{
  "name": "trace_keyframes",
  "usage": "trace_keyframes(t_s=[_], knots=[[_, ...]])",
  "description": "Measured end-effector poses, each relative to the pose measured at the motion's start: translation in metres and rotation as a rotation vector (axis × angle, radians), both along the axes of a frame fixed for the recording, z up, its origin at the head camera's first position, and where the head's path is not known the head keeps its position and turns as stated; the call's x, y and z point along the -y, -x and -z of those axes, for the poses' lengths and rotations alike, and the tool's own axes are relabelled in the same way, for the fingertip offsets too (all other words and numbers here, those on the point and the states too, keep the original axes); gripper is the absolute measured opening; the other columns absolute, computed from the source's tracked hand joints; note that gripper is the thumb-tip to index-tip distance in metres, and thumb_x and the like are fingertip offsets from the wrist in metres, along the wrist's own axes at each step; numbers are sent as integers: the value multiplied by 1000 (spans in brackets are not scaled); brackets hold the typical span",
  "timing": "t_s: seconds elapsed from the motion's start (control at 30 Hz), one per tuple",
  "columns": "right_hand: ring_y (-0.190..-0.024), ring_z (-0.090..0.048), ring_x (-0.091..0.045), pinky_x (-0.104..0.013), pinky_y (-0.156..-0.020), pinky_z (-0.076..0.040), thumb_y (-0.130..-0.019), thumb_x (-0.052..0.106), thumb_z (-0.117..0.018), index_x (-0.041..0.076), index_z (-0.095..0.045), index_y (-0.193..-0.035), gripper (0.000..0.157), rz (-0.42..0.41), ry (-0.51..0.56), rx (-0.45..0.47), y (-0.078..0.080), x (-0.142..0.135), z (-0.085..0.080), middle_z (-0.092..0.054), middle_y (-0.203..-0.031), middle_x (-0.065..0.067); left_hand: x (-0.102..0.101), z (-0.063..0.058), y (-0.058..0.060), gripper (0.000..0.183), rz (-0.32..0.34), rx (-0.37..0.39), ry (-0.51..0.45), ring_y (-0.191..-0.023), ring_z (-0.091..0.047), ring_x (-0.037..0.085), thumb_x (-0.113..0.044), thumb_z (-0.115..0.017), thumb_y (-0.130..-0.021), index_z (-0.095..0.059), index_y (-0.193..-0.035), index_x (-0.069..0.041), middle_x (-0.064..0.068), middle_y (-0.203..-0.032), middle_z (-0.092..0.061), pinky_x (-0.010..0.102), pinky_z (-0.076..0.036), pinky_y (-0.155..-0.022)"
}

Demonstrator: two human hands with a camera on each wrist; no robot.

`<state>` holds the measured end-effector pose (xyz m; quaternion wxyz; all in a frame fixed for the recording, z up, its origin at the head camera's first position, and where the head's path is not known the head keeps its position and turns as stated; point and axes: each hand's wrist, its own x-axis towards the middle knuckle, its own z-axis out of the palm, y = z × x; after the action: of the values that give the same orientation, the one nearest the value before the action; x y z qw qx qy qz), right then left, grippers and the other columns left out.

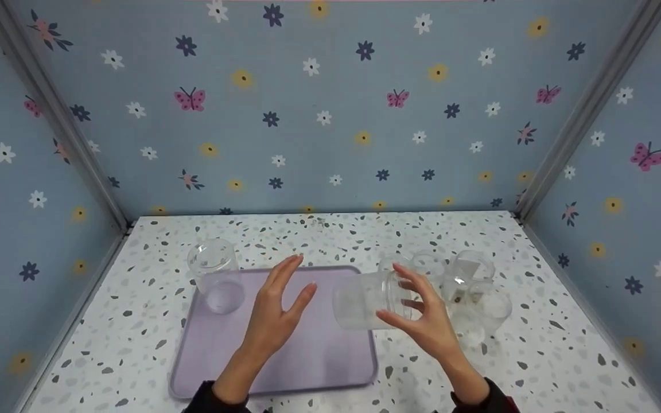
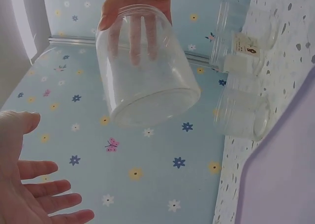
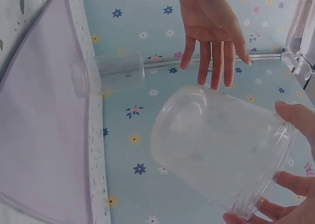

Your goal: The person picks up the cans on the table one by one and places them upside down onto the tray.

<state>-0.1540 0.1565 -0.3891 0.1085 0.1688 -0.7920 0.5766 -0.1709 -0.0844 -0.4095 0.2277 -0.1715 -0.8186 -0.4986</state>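
Note:
My right hand point(image 1: 425, 315) grips a clear plastic jar point(image 1: 362, 301) around its threaded rim. The jar lies sideways in the air over the right part of the purple tray point(image 1: 330, 367), its base toward my left hand. In the right wrist view the thumb and fingers point(image 3: 295, 182) curl on the rim end of the jar point(image 3: 216, 145). My left hand point(image 1: 276, 315) hovers over the tray with fingers extended and holds nothing; the left wrist view shows the hand point(image 2: 34, 184) apart from the jar point(image 2: 147, 81). Another clear jar point(image 1: 221, 287) stands upright on the tray's back left corner.
Several clear jars point(image 1: 488, 310) cluster on the speckled table point(image 1: 543, 355) right of the tray, partly behind my right hand. One holds a small printed paper point(image 2: 246, 46). Flower-patterned walls point(image 1: 319, 115) enclose the back and both sides.

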Motion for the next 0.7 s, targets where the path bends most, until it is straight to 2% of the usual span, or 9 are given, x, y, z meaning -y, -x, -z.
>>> trace_keyframes(t_s=[0.1, 0.27, 0.43, 0.5, 0.57, 0.7], knots=[[-111, -42, -34, -50, -84, -41, -70, 5, -74, 6, -41, -131, 69, -26, 54, 19, 1, -1, 8, -42, -128, -13, -2, 3, -4, 49, 20, 4, -33, -121, -37, 21, -26, -58, -86, -45, -129, -8, 7, -132, -41, 45, -40, -88], [-110, -44, -29, -42, -84, -44, -71, 5, -73, 8, -41, -131, 68, -55, 107, 24, 2, -2, 21, -42, -128, -14, -8, 4, -13, 47, 49, 58, -84, -121, -37, 23, -19, -58, -86, -44, -130, -8, 9, -132, -41, 47, -41, -85], [-110, -44, -29, -38, -83, -45, -73, 3, -71, 7, -40, -131, 66, -96, 171, 40, -3, 1, 25, -41, -127, -16, -14, -13, -30, 46, 95, 78, -148, -119, -38, 31, -6, -56, -84, -43, -128, 1, 19, -131, -40, 48, -41, -84], [-110, -44, -29, -39, -82, -45, -73, 2, -70, 6, -39, -132, 66, -111, 198, 47, -6, 3, 26, -40, -127, -15, -16, -15, -35, 45, 119, 73, -166, -118, -39, 33, -4, -55, -84, -42, -127, 4, 22, -130, -40, 47, -42, -83], [-110, -44, -30, -39, -82, -45, -73, 0, -69, 4, -39, -132, 66, -120, 220, 51, -8, 4, 27, -40, -127, -16, -17, -9, -36, 46, 148, 68, -190, -117, -39, 34, -3, -54, -84, -41, -128, 4, 22, -130, -39, 48, -42, -82], [-109, -44, -30, -40, -82, -45, -74, -5, -66, 1, -37, -132, 65, -145, 272, 56, -14, 6, 30, -40, -125, -19, -18, 13, -31, 49, 207, 58, -233, -118, -38, 31, -4, -54, -84, -39, -131, -1, 18, -132, -38, 47, -42, -82]])
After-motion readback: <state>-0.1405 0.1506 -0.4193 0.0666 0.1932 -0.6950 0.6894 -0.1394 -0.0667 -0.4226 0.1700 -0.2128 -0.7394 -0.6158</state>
